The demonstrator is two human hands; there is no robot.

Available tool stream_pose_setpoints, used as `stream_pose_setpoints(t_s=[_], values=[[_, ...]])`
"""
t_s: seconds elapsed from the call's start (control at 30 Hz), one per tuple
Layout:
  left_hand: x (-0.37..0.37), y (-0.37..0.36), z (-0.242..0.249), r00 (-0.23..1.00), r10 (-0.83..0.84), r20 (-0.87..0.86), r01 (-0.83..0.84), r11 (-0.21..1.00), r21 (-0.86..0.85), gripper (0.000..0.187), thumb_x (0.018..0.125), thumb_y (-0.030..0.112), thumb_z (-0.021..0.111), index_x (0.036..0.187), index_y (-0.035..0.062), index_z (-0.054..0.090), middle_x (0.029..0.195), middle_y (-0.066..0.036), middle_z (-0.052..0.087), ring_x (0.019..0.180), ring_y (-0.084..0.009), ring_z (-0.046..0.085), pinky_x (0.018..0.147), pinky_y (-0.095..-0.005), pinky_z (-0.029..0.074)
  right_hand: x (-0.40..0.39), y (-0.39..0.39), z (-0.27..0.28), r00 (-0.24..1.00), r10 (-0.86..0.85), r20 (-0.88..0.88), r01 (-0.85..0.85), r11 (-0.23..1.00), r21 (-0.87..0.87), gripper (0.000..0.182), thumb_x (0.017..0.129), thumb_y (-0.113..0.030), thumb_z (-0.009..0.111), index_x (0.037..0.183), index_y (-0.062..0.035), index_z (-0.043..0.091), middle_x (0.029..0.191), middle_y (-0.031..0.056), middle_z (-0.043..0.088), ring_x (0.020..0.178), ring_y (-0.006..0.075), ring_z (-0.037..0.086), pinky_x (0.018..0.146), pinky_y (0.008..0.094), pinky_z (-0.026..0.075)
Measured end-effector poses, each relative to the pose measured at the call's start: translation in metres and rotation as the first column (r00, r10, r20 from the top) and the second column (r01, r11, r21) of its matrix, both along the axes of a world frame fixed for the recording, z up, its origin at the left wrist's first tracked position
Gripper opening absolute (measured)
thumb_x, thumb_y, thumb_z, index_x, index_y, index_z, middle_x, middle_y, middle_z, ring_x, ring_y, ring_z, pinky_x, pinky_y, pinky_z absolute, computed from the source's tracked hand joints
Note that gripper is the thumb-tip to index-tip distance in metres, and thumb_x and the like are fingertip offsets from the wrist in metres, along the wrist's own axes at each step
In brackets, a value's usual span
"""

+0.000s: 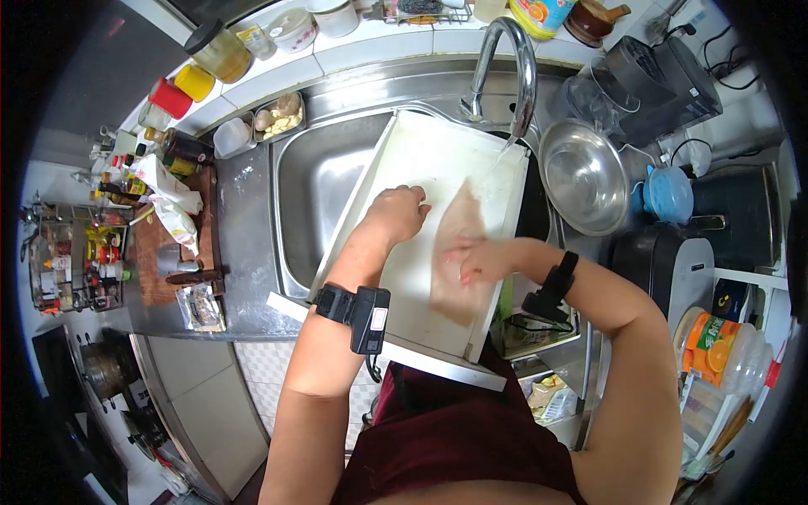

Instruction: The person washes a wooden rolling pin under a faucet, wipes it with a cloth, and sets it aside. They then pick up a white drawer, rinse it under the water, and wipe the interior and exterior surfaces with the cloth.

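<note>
In the head view, we see our cloth (450, 299) inside the white drawer (404, 324), which lies across the sink (316, 185); the cloth is on the drawer's floor, nearer its right wall than its left; blurred as it is, its long axis runs from the far end towards our body, roughly along the length of the drawer, with a narrower far tip.

Our right hand (497, 259) is the nearer one; it comes in over the right wall and its fingers meet the cloth near mid-length, so most of the cloth lies to the left of the palm, reaching both beyond and nearer than the fingers; we cannot tell through the blur whether they pinch it or only press on it. Our left hand (397, 215) is in the drawer to the left of the cloth, apart from it, fingers curled; we cannot tell whether it is fully closed or holds anything.

Counting, we have one cloth, one drawer and two hands; one tap (530, 76) over the far right corner; one large metal bowl (581, 168) to the right; two wrist devices, one black unit (369, 320) on the left arm and one black strap (551, 290) on the right.
</note>
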State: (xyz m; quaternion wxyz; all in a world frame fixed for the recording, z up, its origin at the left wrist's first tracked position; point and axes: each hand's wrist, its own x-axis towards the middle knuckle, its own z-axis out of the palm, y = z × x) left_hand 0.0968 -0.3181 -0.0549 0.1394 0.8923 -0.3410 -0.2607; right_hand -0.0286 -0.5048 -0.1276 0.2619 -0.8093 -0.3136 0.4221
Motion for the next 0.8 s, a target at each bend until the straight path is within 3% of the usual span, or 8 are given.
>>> stream_pose_setpoints(t_s=[0.1, 0.2, 0.3, 0.4, 0.43, 0.57, 0.7, 0.8], values=[[-0.001, -0.002, 0.004, 1.0, 0.024, -0.02, -0.024, 1.0, 0.016, 0.03, 0.089, 0.024, 0.053, 0.109, 0.0031, 0.06, 0.106, -0.02, 0.061, 0.1, -0.0359, 0.057, 0.087, -0.0412, 0.045, 0.024, -0.016, -0.004, 0.989, -0.097, 0.112, 0.124, 0.956, -0.267, 0.029, 0.087, -0.04, 0.051, 0.098, -0.0161, 0.064, 0.148, 0.0071, 0.025, 0.135, 0.0437, 0.013, 0.107, 0.0534, 0.016], [-0.001, -0.002, 0.008, 0.998, 0.044, -0.033, -0.043, 0.999, 0.024, 0.03, 0.089, 0.024, 0.053, 0.109, 0.0032, 0.06, 0.107, -0.02, 0.061, 0.101, -0.035, 0.057, 0.088, -0.0408, 0.044, 0.046, -0.027, -0.02, 0.919, -0.327, 0.218, 0.383, 0.87, -0.311, 0.036, 0.087, -0.043, 0.051, 0.11, -0.0162, 0.056, 0.145, 0.0125, 0.028, 0.133, 0.0469, 0.015, 0.107, 0.0535, 0.015], [-0.001, -0.001, 0.01, 0.998, 0.05, -0.039, -0.049, 0.998, 0.036, 0.03, 0.089, 0.024, 0.053, 0.11, 0.0033, 0.06, 0.107, -0.019, 0.061, 0.101, -0.0346, 0.057, 0.089, -0.0406, 0.044, 0.081, -0.03, -0.031, 0.874, -0.43, 0.227, 0.484, 0.813, -0.323, 0.044, 0.088, -0.047, 0.049, 0.115, -0.0136, 0.051, 0.142, 0.0172, 0.032, 0.132, 0.0467, 0.019, 0.108, 0.0533, 0.014], [0.001, -0.002, 0.009, 0.998, 0.048, -0.027, -0.047, 0.999, 0.027, 0.03, 0.089, 0.024, 0.053, 0.11, 0.0035, 0.059, 0.106, -0.019, 0.061, 0.101, -0.0347, 0.057, 0.088, -0.0406, 0.044, 0.107, -0.023, -0.063, 0.819, -0.395, 0.416, 0.542, 0.771, -0.336, 0.059, 0.085, -0.055, 0.048, 0.129, -0.0155, 0.042, 0.144, 0.0143, 0.028, 0.132, 0.0433, 0.023, 0.105, 0.0573, 0.017], [0.001, -0.001, 0.009, 0.999, 0.047, -0.021, -0.046, 0.999, 0.023, 0.03, 0.089, 0.024, 0.053, 0.11, 0.0036, 0.059, 0.106, -0.019, 0.061, 0.101, -0.0348, 0.057, 0.088, -0.0406, 0.044, 0.117, -0.018, -0.05, 0.838, -0.461, 0.29, 0.539, 0.778, -0.322, 0.064, 0.083, -0.058, 0.047, 0.13, -0.0148, 0.041, 0.143, 0.0142, 0.032, 0.134, 0.0403, 0.02, 0.106, 0.056, 0.016], [0.001, -0.002, 0.009, 0.998, 0.062, -0.012, -0.062, 0.998, 0.025, 0.03, 0.089, 0.024, 0.053, 0.11, 0.004, 0.059, 0.105, -0.019, 0.061, 0.101, -0.0349, 0.057, 0.088, -0.0408, 0.044, 0.149, 0.015, -0.053, 0.764, -0.567, 0.308, 0.644, 0.69, -0.33, 0.064, 0.085, -0.059, 0.044, 0.13, -0.014, 0.043, 0.141, 0.014, 0.036, 0.134, 0.0377, 0.022, 0.108, 0.0484, 0.018], [0.002, 0.001, 0.005, 0.997, 0.078, -0.025, -0.078, 0.997, 0.024, 0.03, 0.089, 0.023, 0.053, 0.11, 0.004, 0.058, 0.104, -0.019, 0.061, 0.101, -0.0346, 0.057, 0.087, -0.0408, 0.044, 0.183, 0.031, -0.057, 0.859, -0.418, 0.295, 0.497, 0.819, -0.288, 0.06, 0.087, -0.059, 0.038, 0.126, -0.0172, 0.052, 0.142, 0.0107, 0.034, 0.134, 0.0335, 0.023, 0.109, 0.0502, 0.017], [0.003, 0.003, 0.005, 0.996, 0.085, -0.014, -0.085, 0.996, 0.006, 0.03, 0.089, 0.023, 0.053, 0.111, 0.0042, 0.058, 0.105, -0.019, 0.061, 0.101, -0.0342, 0.057, 0.088, -0.0405, 0.044, 0.199, 0.044, -0.064, 0.83, -0.512, 0.218, 0.554, 0.803, -0.222, 0.062, 0.086, -0.059, 0.038, 0.13, -0.0164, 0.047, 0.143, 0.0096, 0.034, 0.131, 0.0368, 0.029, 0.11, 0.0471, 0.013]])
